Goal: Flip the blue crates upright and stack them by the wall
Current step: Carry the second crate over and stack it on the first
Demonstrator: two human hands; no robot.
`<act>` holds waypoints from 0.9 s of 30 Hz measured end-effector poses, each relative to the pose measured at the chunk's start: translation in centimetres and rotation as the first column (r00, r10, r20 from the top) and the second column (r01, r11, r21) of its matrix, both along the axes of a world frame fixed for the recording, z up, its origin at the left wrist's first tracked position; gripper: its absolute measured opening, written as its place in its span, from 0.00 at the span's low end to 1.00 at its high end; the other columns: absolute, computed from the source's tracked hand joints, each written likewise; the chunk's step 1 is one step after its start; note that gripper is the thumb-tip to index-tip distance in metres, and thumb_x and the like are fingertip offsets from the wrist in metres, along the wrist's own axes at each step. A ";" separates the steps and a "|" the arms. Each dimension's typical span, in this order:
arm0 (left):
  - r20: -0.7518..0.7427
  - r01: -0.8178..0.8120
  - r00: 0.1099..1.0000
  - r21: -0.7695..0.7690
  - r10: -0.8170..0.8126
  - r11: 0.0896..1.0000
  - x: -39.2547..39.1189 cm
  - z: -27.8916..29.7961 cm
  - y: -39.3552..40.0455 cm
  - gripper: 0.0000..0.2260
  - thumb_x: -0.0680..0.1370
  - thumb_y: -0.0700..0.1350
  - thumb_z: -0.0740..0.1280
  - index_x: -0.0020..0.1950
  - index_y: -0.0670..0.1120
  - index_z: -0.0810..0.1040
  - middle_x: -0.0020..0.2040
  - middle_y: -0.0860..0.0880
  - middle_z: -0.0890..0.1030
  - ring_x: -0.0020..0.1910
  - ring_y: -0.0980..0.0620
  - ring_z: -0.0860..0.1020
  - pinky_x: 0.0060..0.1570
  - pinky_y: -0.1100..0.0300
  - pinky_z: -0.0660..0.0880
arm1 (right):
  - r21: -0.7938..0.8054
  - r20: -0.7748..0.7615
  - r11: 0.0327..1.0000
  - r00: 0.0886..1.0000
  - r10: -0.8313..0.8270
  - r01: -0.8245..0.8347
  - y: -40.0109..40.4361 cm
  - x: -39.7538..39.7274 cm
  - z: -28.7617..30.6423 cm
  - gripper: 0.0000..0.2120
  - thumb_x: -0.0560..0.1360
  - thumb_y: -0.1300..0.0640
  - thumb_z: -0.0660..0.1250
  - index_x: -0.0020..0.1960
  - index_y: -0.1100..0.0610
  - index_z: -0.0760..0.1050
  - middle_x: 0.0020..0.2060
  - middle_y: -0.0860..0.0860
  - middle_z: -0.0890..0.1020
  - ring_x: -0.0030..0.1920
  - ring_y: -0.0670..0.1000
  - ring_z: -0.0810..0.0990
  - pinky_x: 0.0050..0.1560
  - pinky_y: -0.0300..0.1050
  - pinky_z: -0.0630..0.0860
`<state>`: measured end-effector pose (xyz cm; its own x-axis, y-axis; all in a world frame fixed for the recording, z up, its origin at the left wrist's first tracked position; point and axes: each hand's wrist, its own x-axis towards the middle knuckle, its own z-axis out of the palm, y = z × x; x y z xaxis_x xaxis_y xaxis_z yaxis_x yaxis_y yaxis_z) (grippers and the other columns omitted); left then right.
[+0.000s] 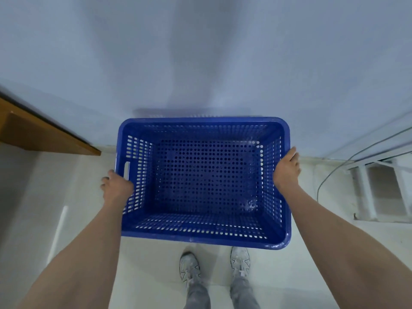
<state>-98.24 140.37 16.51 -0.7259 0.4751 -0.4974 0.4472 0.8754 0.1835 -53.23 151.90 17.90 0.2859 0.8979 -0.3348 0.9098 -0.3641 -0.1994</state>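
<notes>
Head view, looking down: a person holds a blue crate (204, 181) upright, its open top facing up, close to the pale wall (200, 52), with the far rim near or against it. The left hand (117, 187) grips the left short side beside the handle slot, fingers curled around the rim; the right hand (287, 168) clasps the opposite side, fingers wrapped over the outer edge. Holding both short ends likely keeps the crate level and steady for setting down by the wall. The crate lies squarely between the two hands, with the person's shoes (214, 267) on the floor (156, 264) just behind its near rim. Whether it rests on the floor, on another crate, or hangs in the air cannot be told. A wooden table (40, 132) edge shows at left, a cable (347, 161) at right.
</notes>
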 end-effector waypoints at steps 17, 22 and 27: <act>0.161 -0.126 0.981 0.086 0.111 0.988 -2.2 -3.4 2.9 0.24 0.79 0.41 0.63 0.73 0.39 0.60 0.66 0.36 0.74 0.60 0.35 0.76 0.53 0.46 0.76 | 0.051 -0.280 0.956 0.923 -0.264 0.289 2.0 4.1 -4.5 0.14 0.78 0.47 0.60 0.49 0.57 0.65 0.40 0.63 0.81 0.32 0.63 0.82 0.39 0.62 0.82; 0.232 -0.232 0.952 0.123 0.199 0.965 -3.6 -3.2 3.0 0.21 0.79 0.47 0.63 0.70 0.40 0.68 0.63 0.39 0.77 0.59 0.36 0.77 0.59 0.47 0.76 | 0.072 -0.262 0.945 0.920 -0.291 0.319 2.3 5.0 -5.7 0.29 0.69 0.34 0.58 0.45 0.62 0.73 0.38 0.64 0.82 0.36 0.64 0.82 0.43 0.61 0.81; 0.240 -0.259 0.945 0.137 0.222 0.956 -3.6 -2.7 3.9 0.20 0.82 0.48 0.62 0.70 0.37 0.70 0.62 0.36 0.77 0.59 0.35 0.77 0.52 0.50 0.75 | 0.064 -0.245 0.940 0.918 -0.311 0.335 2.9 4.1 -3.6 0.23 0.76 0.43 0.63 0.49 0.65 0.76 0.44 0.65 0.81 0.44 0.65 0.81 0.49 0.59 0.79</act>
